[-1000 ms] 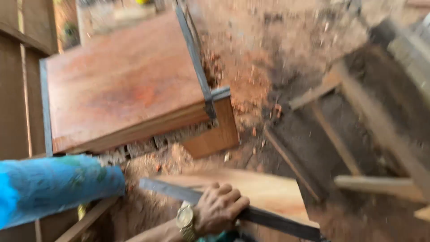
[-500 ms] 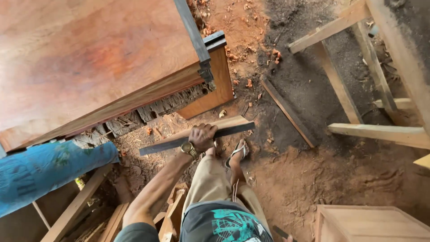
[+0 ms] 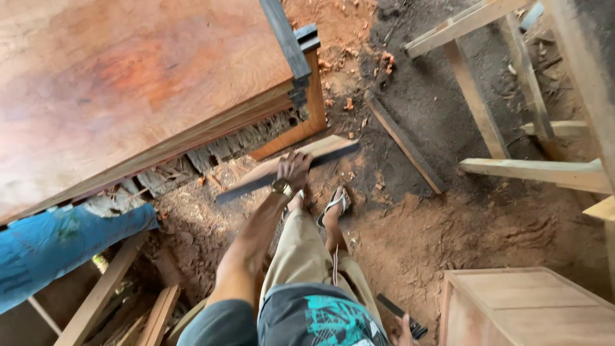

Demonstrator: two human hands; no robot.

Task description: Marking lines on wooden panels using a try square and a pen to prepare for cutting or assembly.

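My left hand (image 3: 295,170), with a wristwatch on it, reaches down and grips a long dark flat strip (image 3: 246,187). The strip lies slanted along a pale wooden plank (image 3: 328,145) on the dirt floor. My foot in a sandal (image 3: 336,205) stands just right of that hand. My right hand (image 3: 405,336) barely shows at the bottom edge, by my hip, closed on a short dark flat tool (image 3: 394,311). Most of that hand is cut off by the frame.
A large reddish-brown board (image 3: 128,83) with a dark edge rail fills the upper left. A blue-wrapped bundle (image 3: 51,250) lies at the left. A loose batten (image 3: 403,144) lies on the dirt, an open timber frame (image 3: 512,170) stands at right, and a wooden box (image 3: 532,307) sits at bottom right.
The view has pulled back and tilted down, so my legs, foot and right hand now show. My left hand stays on the dark strip over the plank.
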